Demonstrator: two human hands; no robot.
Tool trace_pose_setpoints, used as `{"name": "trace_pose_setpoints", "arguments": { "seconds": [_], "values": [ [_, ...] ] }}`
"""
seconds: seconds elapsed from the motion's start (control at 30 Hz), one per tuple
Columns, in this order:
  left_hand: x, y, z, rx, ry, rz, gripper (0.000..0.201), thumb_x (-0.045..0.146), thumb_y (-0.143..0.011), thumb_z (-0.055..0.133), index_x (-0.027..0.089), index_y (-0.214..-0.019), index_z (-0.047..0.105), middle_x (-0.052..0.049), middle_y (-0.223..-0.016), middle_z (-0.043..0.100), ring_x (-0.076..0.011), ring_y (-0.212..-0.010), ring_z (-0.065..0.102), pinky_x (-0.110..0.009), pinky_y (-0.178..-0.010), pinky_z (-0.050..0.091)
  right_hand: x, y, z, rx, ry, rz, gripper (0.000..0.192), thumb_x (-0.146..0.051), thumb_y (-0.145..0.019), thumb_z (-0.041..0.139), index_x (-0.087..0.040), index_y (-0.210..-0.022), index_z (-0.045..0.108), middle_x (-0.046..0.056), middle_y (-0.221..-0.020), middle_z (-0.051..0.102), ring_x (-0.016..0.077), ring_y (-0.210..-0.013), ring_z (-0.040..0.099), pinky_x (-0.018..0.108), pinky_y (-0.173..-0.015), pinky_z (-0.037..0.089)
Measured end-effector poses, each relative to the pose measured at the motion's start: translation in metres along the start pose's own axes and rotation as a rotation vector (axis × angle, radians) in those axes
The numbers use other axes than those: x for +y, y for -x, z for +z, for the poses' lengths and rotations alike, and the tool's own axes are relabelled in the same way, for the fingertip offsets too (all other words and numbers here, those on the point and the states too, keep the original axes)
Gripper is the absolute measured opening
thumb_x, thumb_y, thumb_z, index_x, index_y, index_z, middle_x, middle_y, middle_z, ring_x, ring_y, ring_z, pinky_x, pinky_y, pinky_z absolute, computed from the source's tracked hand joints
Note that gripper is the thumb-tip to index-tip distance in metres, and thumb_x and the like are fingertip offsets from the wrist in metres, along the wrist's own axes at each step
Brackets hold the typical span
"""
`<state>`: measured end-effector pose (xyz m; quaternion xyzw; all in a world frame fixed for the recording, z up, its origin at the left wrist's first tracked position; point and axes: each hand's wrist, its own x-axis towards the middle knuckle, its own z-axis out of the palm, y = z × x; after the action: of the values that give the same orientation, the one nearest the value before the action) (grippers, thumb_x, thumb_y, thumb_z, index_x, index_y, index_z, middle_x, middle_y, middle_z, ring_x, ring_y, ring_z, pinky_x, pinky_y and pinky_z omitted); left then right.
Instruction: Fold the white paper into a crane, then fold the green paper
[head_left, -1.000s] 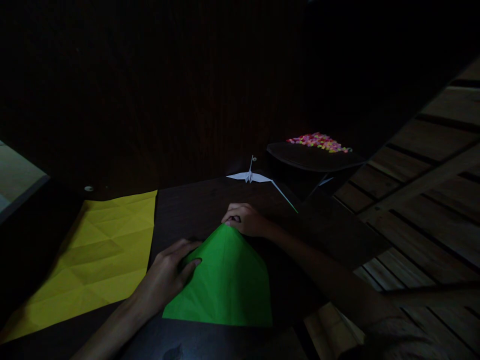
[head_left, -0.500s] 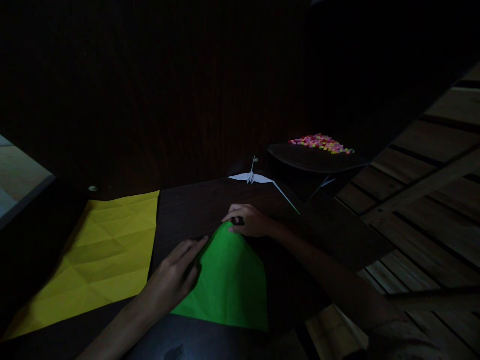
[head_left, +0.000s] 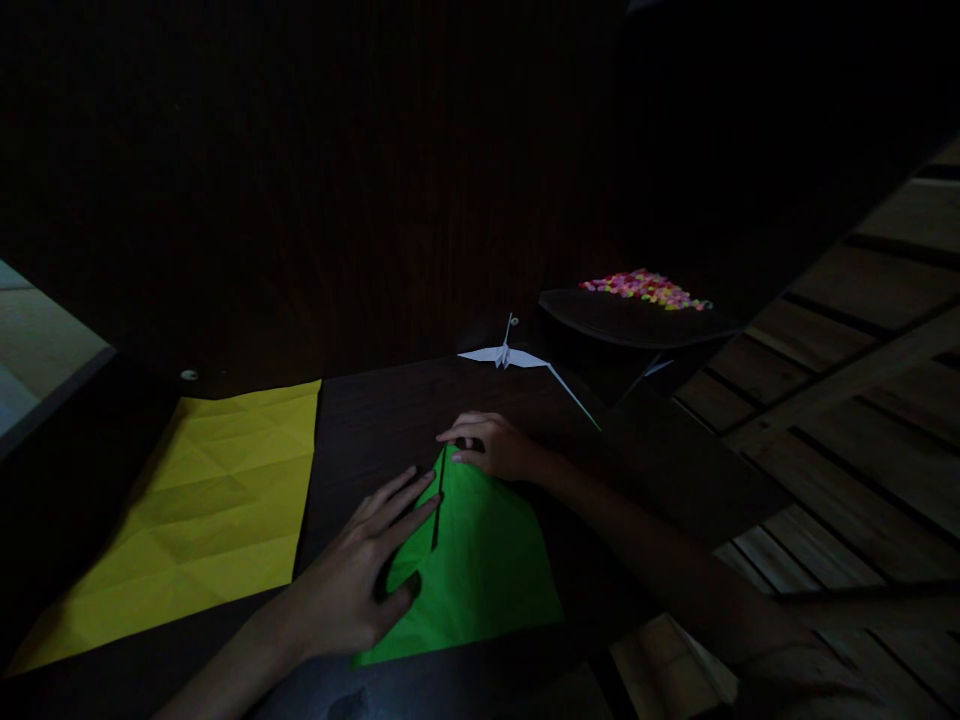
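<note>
A sheet of green paper (head_left: 487,560) lies on the dark table, with a folded flap and a dark narrow gap running down from its top point. At that top point, my right hand (head_left: 499,447) is closed, thumb and fingers pinching the paper's tip. My left hand (head_left: 360,570) rests over the paper's left edge with fingers stretched out and apart, fingertips by the flap's edge. Left of my hands lies a sheet of yellow paper (head_left: 217,490), flat and marked by crossing creases.
Behind the hands sits a white folded paper bird (head_left: 502,356), near the dark upright panel (head_left: 337,200). Small pink, red and yellow pieces (head_left: 645,288) are heaped on a dark curved surface (head_left: 637,325) at the right. A slatted wooden floor (head_left: 847,470) shows beyond the table.
My left hand has spread its fingers and moved slightly right onto the green paper. A flap edge and gap now show, and the paper's lower right corner has shifted right and up.
</note>
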<state>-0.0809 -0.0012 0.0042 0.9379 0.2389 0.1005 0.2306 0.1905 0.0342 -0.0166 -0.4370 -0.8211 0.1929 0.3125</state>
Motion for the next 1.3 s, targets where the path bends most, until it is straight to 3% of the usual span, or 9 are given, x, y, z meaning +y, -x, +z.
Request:
{"name": "trace_pose_setpoints", "arguments": {
  "seconds": [0.23, 0.37, 0.67, 1.3],
  "values": [
    [0.001, -0.002, 0.004, -0.040, -0.132, 0.088, 0.082, 0.037, -0.088, 0.060, 0.026, -0.155, 0.014, -0.008, -0.162, 0.013, -0.0372, -0.147, 0.013, -0.063, -0.112, 0.029, -0.001, 0.001, 0.002, 0.024, 0.016, -0.052, 0.026, -0.012, -0.083, 0.069, -0.019, -0.108, 0.071, 0.006, -0.098, 0.068, 0.0176, -0.088, 0.062, 0.032, -0.083, 0.050],
    [0.005, -0.003, 0.007, -0.025, -0.166, 0.101, 0.076, 0.047, -0.093, 0.053, 0.025, -0.155, 0.014, -0.008, -0.162, 0.013, -0.0366, -0.147, 0.011, -0.062, -0.113, 0.028, -0.001, 0.000, 0.004, 0.044, 0.043, -0.076, 0.025, -0.013, -0.084, 0.069, -0.018, -0.108, 0.071, 0.007, -0.100, 0.069, 0.0192, -0.095, 0.063, 0.033, -0.087, 0.050],
    [0.006, -0.006, 0.012, -0.017, -0.239, 0.097, 0.060, 0.028, -0.103, 0.035, 0.023, -0.155, 0.006, -0.006, -0.161, 0.013, -0.0278, -0.148, 0.014, -0.054, -0.117, 0.027, -0.001, 0.000, 0.007, 0.066, 0.102, -0.127, 0.021, -0.014, -0.087, 0.065, -0.017, -0.107, 0.072, 0.007, -0.101, 0.071, 0.0199, -0.096, 0.063, 0.035, -0.088, 0.051],
    [0.005, -0.009, 0.015, -0.027, -0.277, 0.102, 0.059, 0.029, -0.102, 0.038, 0.022, -0.154, 0.012, -0.008, -0.161, 0.016, -0.0265, -0.147, 0.018, -0.053, -0.118, 0.027, -0.007, 0.001, 0.005, 0.015, 0.341, -0.148, 0.021, -0.017, -0.092, 0.059, -0.020, -0.109, 0.072, 0.006, -0.111, 0.070, 0.0200, -0.096, 0.059, 0.031, -0.073, 0.053]
  ]
}}
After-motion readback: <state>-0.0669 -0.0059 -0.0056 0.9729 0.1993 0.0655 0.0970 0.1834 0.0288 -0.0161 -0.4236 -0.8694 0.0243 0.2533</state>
